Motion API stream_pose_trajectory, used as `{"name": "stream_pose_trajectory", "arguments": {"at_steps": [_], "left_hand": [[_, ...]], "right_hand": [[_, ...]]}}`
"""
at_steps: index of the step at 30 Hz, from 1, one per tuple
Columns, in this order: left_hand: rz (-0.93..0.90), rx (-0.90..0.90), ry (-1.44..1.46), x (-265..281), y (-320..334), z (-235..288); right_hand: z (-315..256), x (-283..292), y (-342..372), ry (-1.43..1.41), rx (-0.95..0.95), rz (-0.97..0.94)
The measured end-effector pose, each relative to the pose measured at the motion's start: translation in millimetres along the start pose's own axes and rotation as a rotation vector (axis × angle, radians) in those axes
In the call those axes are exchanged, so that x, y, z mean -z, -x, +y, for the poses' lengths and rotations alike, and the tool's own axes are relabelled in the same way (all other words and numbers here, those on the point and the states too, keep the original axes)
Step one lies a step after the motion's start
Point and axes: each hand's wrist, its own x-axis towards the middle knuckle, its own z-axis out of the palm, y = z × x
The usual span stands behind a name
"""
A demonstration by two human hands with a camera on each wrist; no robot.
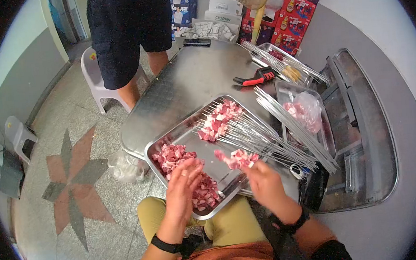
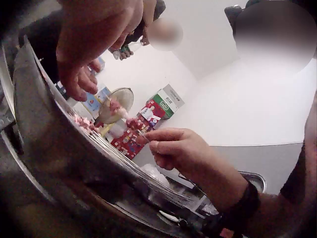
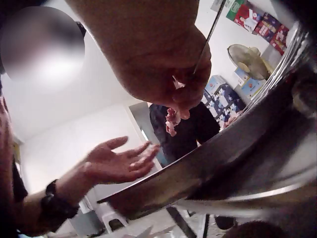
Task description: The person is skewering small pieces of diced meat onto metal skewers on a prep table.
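My right hand (image 1: pixel 269 187) pinches a metal skewer (image 3: pixel 212 34) threaded with chunks of pink and white meat (image 1: pixel 240 158), held over the near right part of a steel tray (image 1: pixel 213 165). My left hand (image 1: pixel 179 191) hovers over a heap of cut raw meat (image 1: pixel 171 156) in the tray's left side. In the right wrist view, the left hand's fingers (image 3: pixel 141 161) are loosely extended, palm up, and hold nothing. Loaded meat skewers (image 1: pixel 221 120) lie side by side at the tray's far end, their bare metal ends fanning out over its right rim.
Right of the tray, a bundle of bare skewers (image 1: pixel 293 128) crosses a second tray holding bagged meat (image 1: pixel 307 115). Behind lie red-and-black handled pliers-like tool (image 1: pixel 257 78) and a phone (image 1: pixel 196 42). A person in dark shorts (image 1: pixel 127 33) stands beyond the table by a white stool (image 1: pixel 97 80).
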Motion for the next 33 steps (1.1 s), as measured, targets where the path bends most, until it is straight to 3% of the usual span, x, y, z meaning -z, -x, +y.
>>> {"name": "stream_pose_trajectory", "arguments": {"at_steps": [3,8,11,13,14,17,20,22,25,26,30,33], "left_hand": [[-0.011,-0.064,-0.058,14.9,-1.4,11.0],[-0.003,-0.01,-0.076,24.1,6.2,12.3],[-0.011,-0.026,-0.12,29.5,9.3,13.2],[-0.045,-0.061,-0.11,30.7,9.2,15.0],[-0.03,-0.056,-0.135,33.1,8.3,15.5],[-0.021,-0.063,-0.16,34.8,2.2,10.7],[-0.048,-0.059,-0.14,32.3,-3.2,4.3],[-0.058,-0.071,-0.191,27.7,-3.8,3.0],[-0.074,-0.07,-0.22,20.1,-3.3,2.2],[-0.068,-0.071,-0.25,16.5,-2.8,3.4],[-0.048,-0.042,-0.267,14.1,-0.8,4.8],[-0.053,-0.009,-0.264,17.3,-2.0,2.3]], "right_hand": [[16.9,-7.8,-45.1,0.205,0.112,0.049],[56.0,-59.5,-98.3,0.291,0.177,0.047],[61.2,-61.0,-103.3,0.34,0.234,0.056],[46.5,-37.4,-104.7,0.26,0.09,0.098],[59.7,-21.4,-106.3,0.339,0.171,0.004],[86.5,56.9,-112.6,0.464,0.071,-0.097],[167.1,100.3,-112.5,0.69,0.036,-0.152],[190.3,107.5,-105.6,0.821,-0.117,-0.34],[210.0,87.2,-94.8,0.864,-0.083,-0.309],[214.8,83.2,-95.8,0.84,-0.165,-0.35],[215.5,80.7,-98.2,0.809,-0.17,-0.308],[211.0,82.0,-100.1,0.834,-0.247,-0.387]]}}
